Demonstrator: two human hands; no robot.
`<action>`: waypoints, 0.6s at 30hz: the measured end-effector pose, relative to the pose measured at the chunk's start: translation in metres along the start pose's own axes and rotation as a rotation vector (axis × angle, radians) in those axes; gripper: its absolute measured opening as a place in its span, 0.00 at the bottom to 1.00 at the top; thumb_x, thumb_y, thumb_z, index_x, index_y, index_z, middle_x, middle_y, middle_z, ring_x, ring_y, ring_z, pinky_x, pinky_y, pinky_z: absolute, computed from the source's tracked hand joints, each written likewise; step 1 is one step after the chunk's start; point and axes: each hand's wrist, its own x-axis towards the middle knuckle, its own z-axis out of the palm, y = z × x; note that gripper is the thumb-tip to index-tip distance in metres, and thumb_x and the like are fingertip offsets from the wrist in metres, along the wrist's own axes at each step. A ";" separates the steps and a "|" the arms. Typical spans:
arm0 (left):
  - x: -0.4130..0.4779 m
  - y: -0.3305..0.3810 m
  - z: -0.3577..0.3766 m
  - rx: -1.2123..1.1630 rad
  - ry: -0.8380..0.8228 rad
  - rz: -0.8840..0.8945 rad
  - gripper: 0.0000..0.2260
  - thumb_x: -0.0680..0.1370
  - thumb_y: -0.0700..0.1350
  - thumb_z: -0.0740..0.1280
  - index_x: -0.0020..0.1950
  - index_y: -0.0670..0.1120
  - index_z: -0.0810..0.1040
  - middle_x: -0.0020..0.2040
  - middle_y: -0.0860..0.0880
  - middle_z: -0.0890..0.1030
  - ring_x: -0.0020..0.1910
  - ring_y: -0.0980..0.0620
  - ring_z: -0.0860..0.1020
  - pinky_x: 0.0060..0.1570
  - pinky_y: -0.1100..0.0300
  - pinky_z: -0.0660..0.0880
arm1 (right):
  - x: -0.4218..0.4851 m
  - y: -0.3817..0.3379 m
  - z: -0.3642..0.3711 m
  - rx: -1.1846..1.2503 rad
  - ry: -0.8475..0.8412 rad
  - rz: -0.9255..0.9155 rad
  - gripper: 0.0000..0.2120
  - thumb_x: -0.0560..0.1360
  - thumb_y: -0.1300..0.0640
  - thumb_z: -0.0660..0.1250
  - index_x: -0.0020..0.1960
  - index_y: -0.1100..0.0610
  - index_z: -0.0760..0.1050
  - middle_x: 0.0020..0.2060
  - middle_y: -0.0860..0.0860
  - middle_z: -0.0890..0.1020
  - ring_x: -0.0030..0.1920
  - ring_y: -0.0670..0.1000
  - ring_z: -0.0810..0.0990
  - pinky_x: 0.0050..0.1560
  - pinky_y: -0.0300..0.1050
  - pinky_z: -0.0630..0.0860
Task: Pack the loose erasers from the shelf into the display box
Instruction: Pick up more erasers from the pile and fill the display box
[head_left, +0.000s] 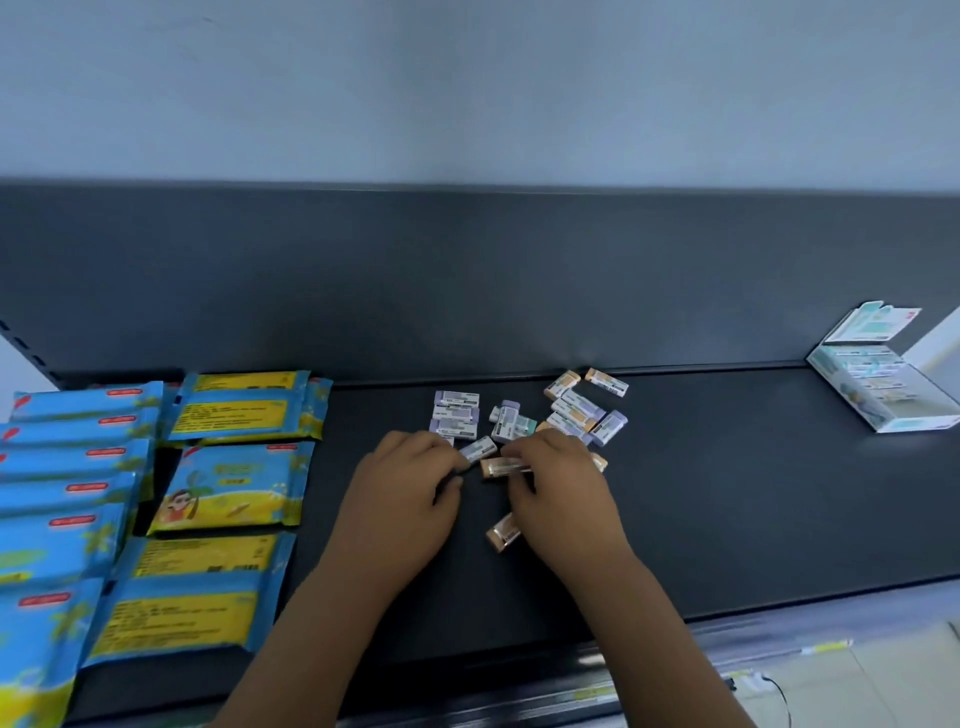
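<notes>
Shelf (727, 493): the front edge runs under your forearms. There is bare dark surface to your right, and blue-and-yellow packets (228, 488) crowd the left.

The near peach eraser (503, 531) lies against the heel of your right hand (561, 488).

Your left hand (410, 483) has its fingers curled, pinching the end of a lilac eraser (478, 448). Your right hand's fingers are clamped on the held peach eraser (501, 466).

Beyond your hands, the loose erasers (571, 410) are scattered mid-shelf.

The display box (914, 423) sits far right, lid up, with erasers inside, well apart from the pile.

All label print is too blurred to read.

Behind the shelf are a dark back panel (467, 270) and a pale wall (467, 88).
</notes>
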 end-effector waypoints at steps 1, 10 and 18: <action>0.004 0.004 0.003 0.008 -0.006 0.015 0.08 0.76 0.44 0.68 0.53 0.54 0.81 0.51 0.59 0.79 0.52 0.53 0.73 0.47 0.52 0.74 | 0.000 0.000 0.000 0.044 -0.018 -0.026 0.14 0.73 0.62 0.64 0.56 0.50 0.80 0.51 0.46 0.79 0.56 0.50 0.74 0.53 0.47 0.74; 0.019 0.019 0.028 0.180 -0.032 0.017 0.06 0.71 0.51 0.67 0.45 0.53 0.80 0.43 0.56 0.78 0.46 0.48 0.74 0.41 0.53 0.72 | -0.006 0.015 -0.014 0.147 -0.101 -0.149 0.12 0.70 0.61 0.65 0.49 0.48 0.80 0.50 0.41 0.78 0.55 0.47 0.74 0.55 0.44 0.74; 0.020 0.024 0.026 0.282 0.003 -0.012 0.07 0.69 0.50 0.72 0.41 0.52 0.76 0.39 0.55 0.78 0.43 0.48 0.74 0.40 0.54 0.70 | -0.007 0.021 -0.033 0.000 -0.292 -0.245 0.16 0.65 0.43 0.65 0.50 0.42 0.80 0.55 0.37 0.72 0.58 0.45 0.67 0.60 0.45 0.69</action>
